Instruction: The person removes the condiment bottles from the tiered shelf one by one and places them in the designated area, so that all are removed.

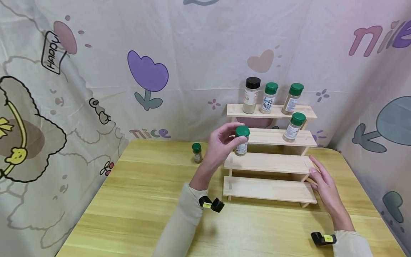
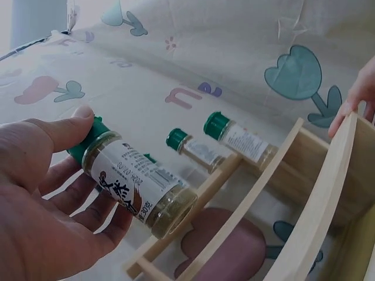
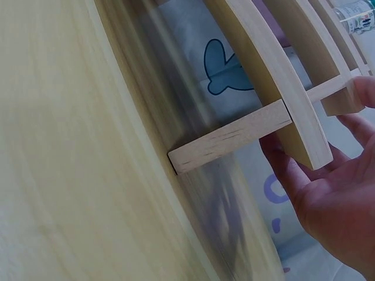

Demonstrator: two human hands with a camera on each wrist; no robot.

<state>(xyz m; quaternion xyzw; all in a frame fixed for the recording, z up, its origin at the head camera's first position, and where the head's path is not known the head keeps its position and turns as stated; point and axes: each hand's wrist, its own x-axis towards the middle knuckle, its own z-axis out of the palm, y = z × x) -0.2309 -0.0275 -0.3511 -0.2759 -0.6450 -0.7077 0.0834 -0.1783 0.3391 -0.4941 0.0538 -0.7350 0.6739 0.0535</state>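
Observation:
A spice jar (image 1: 242,141) with a green lid and white label is in my left hand (image 1: 219,146), above the left end of the second-lowest shelf. In the left wrist view, my thumb and fingers hold the jar (image 2: 137,181) near its lid, and its base is tilted toward the rack. The stepped wooden display rack (image 1: 269,189) has several tiers. My right hand (image 1: 325,184) grips the rack's right end at the lower tiers. In the right wrist view, the right hand (image 3: 340,187) has fingers behind the lowest shelf's end and its thumb by the tier above.
On the top tier stand a black-lidded jar (image 1: 251,96) and two green-lidded jars, one middle (image 1: 268,98) and one right (image 1: 292,100). Another green-lidded jar (image 1: 293,128) is one tier down. A small green-lidded jar (image 1: 197,153) stands on the table (image 1: 135,200), left of the rack. Patterned cloth (image 1: 192,64) hangs behind.

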